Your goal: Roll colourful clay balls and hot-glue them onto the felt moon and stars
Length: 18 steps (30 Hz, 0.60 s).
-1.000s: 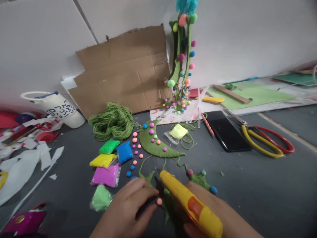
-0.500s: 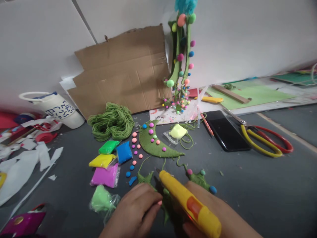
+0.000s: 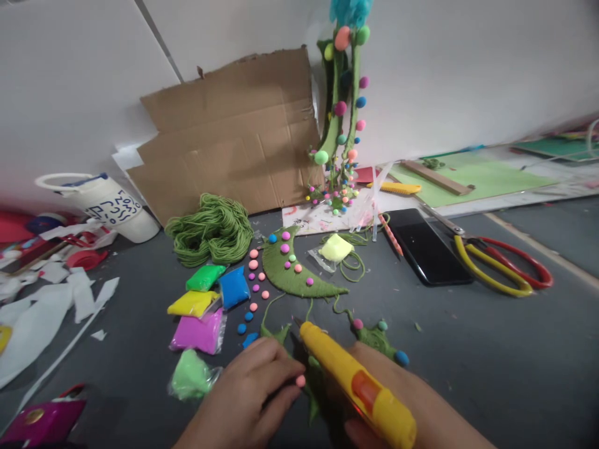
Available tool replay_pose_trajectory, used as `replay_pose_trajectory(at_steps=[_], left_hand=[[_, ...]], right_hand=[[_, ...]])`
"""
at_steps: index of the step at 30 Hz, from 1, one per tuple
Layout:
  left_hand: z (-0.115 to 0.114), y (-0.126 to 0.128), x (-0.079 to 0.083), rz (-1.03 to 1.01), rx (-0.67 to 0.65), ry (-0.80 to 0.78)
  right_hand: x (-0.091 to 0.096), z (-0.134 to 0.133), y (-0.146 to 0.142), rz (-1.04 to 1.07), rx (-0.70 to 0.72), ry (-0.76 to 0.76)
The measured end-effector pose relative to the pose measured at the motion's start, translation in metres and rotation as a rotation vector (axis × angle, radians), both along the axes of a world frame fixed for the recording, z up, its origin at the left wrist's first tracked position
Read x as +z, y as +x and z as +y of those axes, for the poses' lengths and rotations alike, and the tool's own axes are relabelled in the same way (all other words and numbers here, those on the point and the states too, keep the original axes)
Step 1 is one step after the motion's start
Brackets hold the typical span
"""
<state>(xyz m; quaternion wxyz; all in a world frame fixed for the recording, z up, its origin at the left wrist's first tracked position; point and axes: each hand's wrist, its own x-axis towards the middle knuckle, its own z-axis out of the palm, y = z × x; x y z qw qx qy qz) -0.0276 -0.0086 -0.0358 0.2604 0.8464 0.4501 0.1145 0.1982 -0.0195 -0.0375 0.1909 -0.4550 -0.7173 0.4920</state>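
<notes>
Between the thumb and forefinger of my left hand is a small coral clay ball. My right hand grips a yellow glue gun whose dark nozzle points away from me. Below the gun lies a green yarn-wrapped star, partly hidden by it. Another green star sits just beyond my left fingers. A third star with several clay balls is right of the gun. Strings run from these up to a green crescent dotted with colored balls.
Loose clay balls line the crescent's left side. Clay packets and a green yarn skein lie further left. A phone and scissors lie right. Cardboard and a decorated hanging stand against the wall.
My left hand has shifted slightly and turned, so the coral ball shows more fully between its fingertips. The glue gun and my right hand have barely moved.
</notes>
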Motion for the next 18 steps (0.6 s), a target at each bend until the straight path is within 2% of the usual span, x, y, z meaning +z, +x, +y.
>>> replay_pose_trajectory(at_steps=[6, 11, 18], left_hand=[[-0.0012, 0.0055, -0.0034, 0.025, 0.025, 0.006], [-0.0008, 0.0015, 0.0008, -0.008, 0.046, -0.028], [-0.0015, 0.0028, -0.0001, 0.026, -0.021, 0.051]], right_hand=[[0.0022, -0.0013, -0.0002, 0.030, -0.050, 0.035], [0.0028, -0.0006, 0.0013, 0.049, -0.045, 0.048], [0.0037, -0.0003, 0.0012, 0.024, -0.058, 0.050]])
